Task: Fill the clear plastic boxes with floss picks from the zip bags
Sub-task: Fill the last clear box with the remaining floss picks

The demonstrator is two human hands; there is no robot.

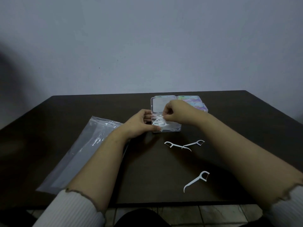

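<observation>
Dark table (246, 122) set against a plain grey wall (147, 46), tiled floor (213, 213) visible below its near edge. Flattened clear zip bag (78, 153) lying at the left, partly under the left forearm. Open clear plastic box (175, 128) near the table's middle, lid (157, 104) raised at the back, white floss picks (159, 122) heaped inside. Stack of closed boxes with iridescent labels (191, 100) just behind, to the right. Left hand (139, 123) steadying the box's left side, fingers curled against it. Right hand (177, 113) over the box, fingertips pinched together on picks. Two crossed loose picks (183, 145) in front of the box; a single pick (196, 180) nearer the table's front edge.
</observation>
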